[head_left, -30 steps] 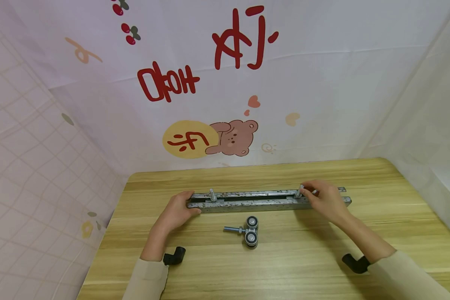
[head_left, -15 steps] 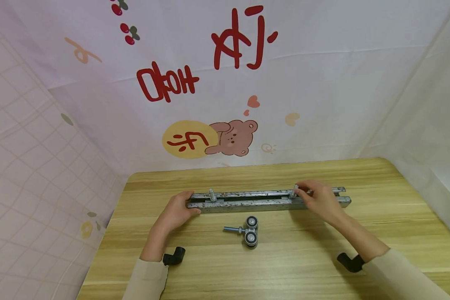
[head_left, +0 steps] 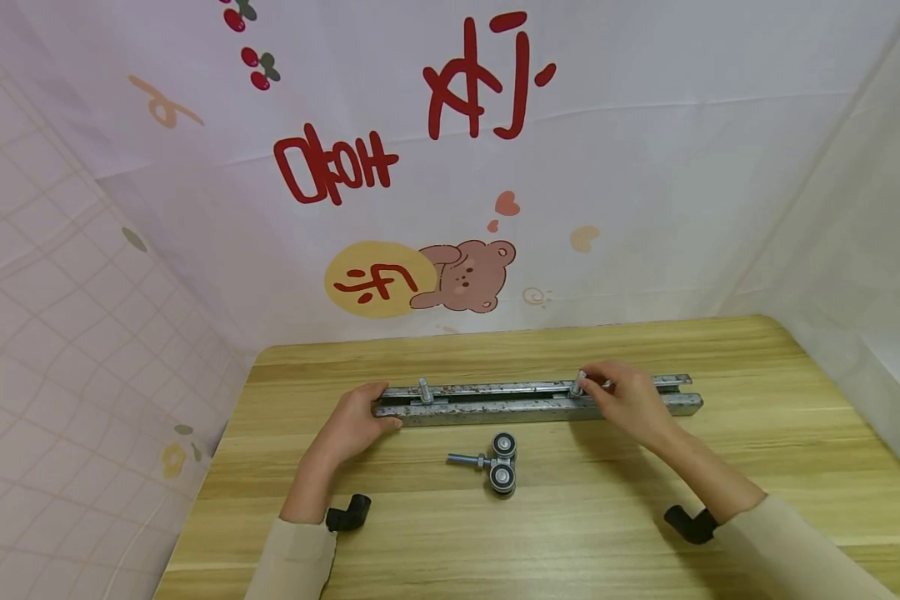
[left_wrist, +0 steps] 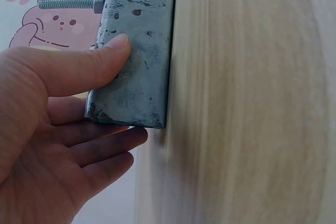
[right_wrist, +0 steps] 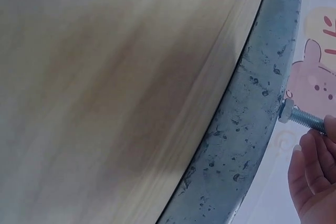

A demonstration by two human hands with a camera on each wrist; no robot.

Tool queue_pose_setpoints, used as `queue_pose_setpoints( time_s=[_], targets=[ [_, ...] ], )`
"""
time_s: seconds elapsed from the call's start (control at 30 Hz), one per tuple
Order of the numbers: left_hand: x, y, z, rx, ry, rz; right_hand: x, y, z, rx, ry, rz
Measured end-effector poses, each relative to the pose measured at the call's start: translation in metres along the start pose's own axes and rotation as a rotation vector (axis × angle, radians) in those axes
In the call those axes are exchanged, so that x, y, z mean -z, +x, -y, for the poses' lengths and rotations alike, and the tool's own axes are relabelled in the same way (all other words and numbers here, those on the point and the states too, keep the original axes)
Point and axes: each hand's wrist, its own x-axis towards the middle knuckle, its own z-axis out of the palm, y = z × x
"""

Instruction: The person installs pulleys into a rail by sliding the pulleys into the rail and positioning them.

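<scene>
With 12 o'clock pointing away from the person, a long metal rail point(head_left: 506, 412) lies on the wood-patterned tabletop point(head_left: 570, 533), its long axis running from 9 to 3 o'clock and its open slot facing up. The person's right hand point(head_left: 636, 404) is the nearer to the right-hand bolt point(head_left: 577, 387), which stands up out of the slot at about 10 o'clock from that hand; its grip is clamped on the shaft between thumb and fingers. The left-hand bolt point(head_left: 425, 392) stands in the same slot, well apart at 9 o'clock from the right one. The left hand point(head_left: 352, 418) has its grip closed about the rail's 9 o'clock end, thumb against the near side.

The rail is dull grey, scuffed and dotted with dark pits. Both bolts are bright silver and threaded, each with a six-sided nut just above the slot.

A loose roller point(head_left: 502, 463) lies apart from the rail, at about 8 o'clock from the right hand's fingertips. Its dark-rimmed wheels sit at one end; its threaded stem points to 9 o'clock.
</scene>
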Motion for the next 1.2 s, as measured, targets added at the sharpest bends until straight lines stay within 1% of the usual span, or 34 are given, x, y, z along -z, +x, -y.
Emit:
queue_pose_setpoints(
  time_s=[0.1,0.33,0.5,0.73,1.0,1.2],
  targets=[
    [0.000,0.000,0.000,0.005,0.001,0.001,-0.001,0.000,0.000,-0.010,-0.004,0.004],
    [-0.001,0.000,0.000,0.009,0.004,0.003,-0.006,0.003,0.004,-0.041,0.023,0.052],
    [-0.001,0.000,0.000,0.007,0.006,0.012,-0.009,0.006,0.008,-0.035,0.031,0.053],
    [0.000,0.001,0.002,0.008,0.014,0.004,-0.016,0.009,0.012,-0.033,0.037,0.069],
    [0.000,0.001,0.002,0.003,0.006,0.004,-0.020,0.011,0.016,-0.006,0.054,0.055],
    [0.000,0.001,0.003,0.002,0.004,0.004,-0.022,0.012,0.018,-0.012,0.054,0.056]
  ],
)
